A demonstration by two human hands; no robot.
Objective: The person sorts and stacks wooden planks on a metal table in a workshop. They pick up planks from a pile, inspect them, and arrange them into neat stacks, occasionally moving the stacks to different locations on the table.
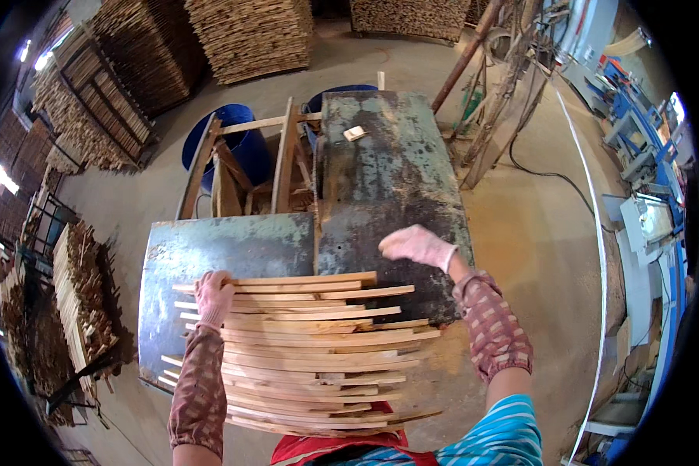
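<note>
Many thin wooden strips (318, 339) lie side by side, roughly left to right, along the near edge of the worktable, their ends uneven. My left hand (213, 297), in a pale pink glove, is closed over the left part of the farthest strips, its fingers bent round a wooden strip (303, 279). My right hand (419, 245), gloved alike, hovers over the dark right panel of the worktable (388, 186), beyond the strips and apart from them. Its fingers point left and are smeared by motion; nothing shows in them.
A small wood scrap (355, 133) lies at the panel's far end. Blue barrels (245, 147) stand behind a timber frame (284, 155). Stacks of boards (248, 39) rise at the back and left. Leaning poles (489, 116), a cable and blue machinery (645, 140) are to the right.
</note>
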